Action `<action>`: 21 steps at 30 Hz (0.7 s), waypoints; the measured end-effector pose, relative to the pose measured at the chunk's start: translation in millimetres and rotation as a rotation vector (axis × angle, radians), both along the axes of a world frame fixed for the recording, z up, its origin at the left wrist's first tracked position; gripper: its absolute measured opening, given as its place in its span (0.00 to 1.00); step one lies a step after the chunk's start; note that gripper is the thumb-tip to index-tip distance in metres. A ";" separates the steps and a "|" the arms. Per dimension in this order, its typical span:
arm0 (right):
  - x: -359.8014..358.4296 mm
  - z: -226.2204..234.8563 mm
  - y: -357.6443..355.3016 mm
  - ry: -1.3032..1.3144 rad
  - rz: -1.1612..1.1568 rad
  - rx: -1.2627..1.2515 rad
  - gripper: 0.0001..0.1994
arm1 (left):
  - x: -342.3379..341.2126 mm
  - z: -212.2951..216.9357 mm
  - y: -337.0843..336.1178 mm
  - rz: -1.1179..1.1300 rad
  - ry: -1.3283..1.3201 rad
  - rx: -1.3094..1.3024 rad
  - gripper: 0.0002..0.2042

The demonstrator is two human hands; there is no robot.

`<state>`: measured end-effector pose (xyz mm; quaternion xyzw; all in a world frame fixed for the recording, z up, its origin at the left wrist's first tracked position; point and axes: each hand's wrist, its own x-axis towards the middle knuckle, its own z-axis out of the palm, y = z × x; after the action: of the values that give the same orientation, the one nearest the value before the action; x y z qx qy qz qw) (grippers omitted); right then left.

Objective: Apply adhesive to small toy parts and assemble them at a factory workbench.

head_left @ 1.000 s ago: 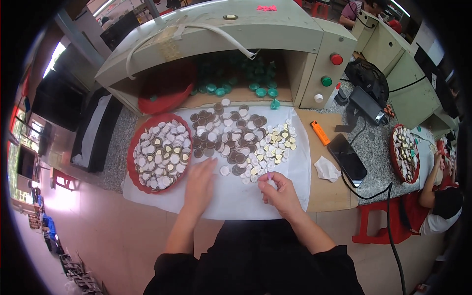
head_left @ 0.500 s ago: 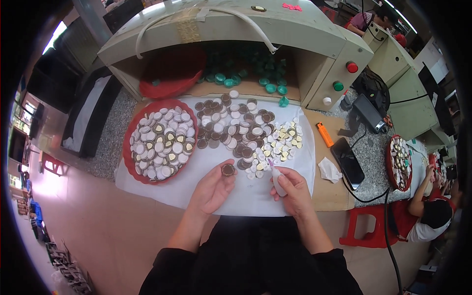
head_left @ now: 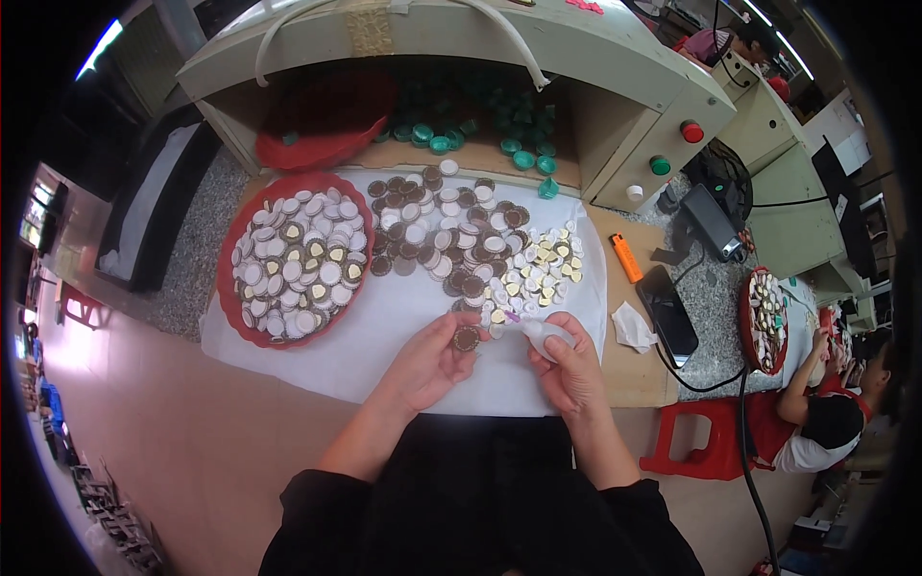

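Note:
My left hand (head_left: 427, 360) holds a small round brown disc (head_left: 467, 338) between thumb and fingers, above the white sheet (head_left: 384, 331). My right hand (head_left: 569, 367) grips a small white squeeze bottle (head_left: 544, 332), its purple tip pointing at the disc. Just beyond the hands lies a heap of brown and white discs (head_left: 444, 240) and a patch of small gold and white pieces (head_left: 538, 267).
A red round tray (head_left: 228, 288) full of finished discs sits at left. Green caps (head_left: 480, 144) lie under a beige machine housing (head_left: 576, 77). An orange lighter (head_left: 625, 257), a phone (head_left: 668, 315) and crumpled tissue (head_left: 634, 328) lie right. Another person (head_left: 826, 422) sits at far right beside a red stool (head_left: 701, 446).
My left hand picked a brown disc from the sheet and raised it. My right hand brought the bottle's tip toward the disc. The view shifted closer to the table.

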<state>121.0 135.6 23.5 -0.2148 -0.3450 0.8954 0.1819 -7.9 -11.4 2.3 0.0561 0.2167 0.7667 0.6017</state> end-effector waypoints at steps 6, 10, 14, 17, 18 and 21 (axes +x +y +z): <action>-5.1 -3.1 0.6 0.051 -0.090 0.054 0.12 | 0.7 2.9 3.2 0.007 -0.006 -0.064 0.17; -5.6 7.2 -4.2 0.015 -0.059 0.191 0.11 | 2.6 -4.6 1.8 0.018 0.004 0.019 0.18; -6.7 7.2 -10.9 0.052 -0.084 0.647 0.12 | 2.0 -7.3 2.7 0.045 0.005 0.003 0.18; -2.8 1.2 -12.8 0.037 -0.090 0.920 0.11 | 2.2 -8.1 2.8 0.075 0.002 -0.023 0.18; -1.6 -1.8 -13.3 0.024 -0.107 1.010 0.11 | 2.7 -9.0 2.5 0.076 0.001 -0.024 0.18; -0.5 -4.9 -13.8 0.005 -0.131 1.122 0.11 | 3.5 -10.5 1.9 0.064 0.011 0.005 0.18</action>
<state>120.4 121.8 18.6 -0.1042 -0.7538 0.5619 0.3244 -4.4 -9.4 -8.2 0.0549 0.2198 0.7859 0.5753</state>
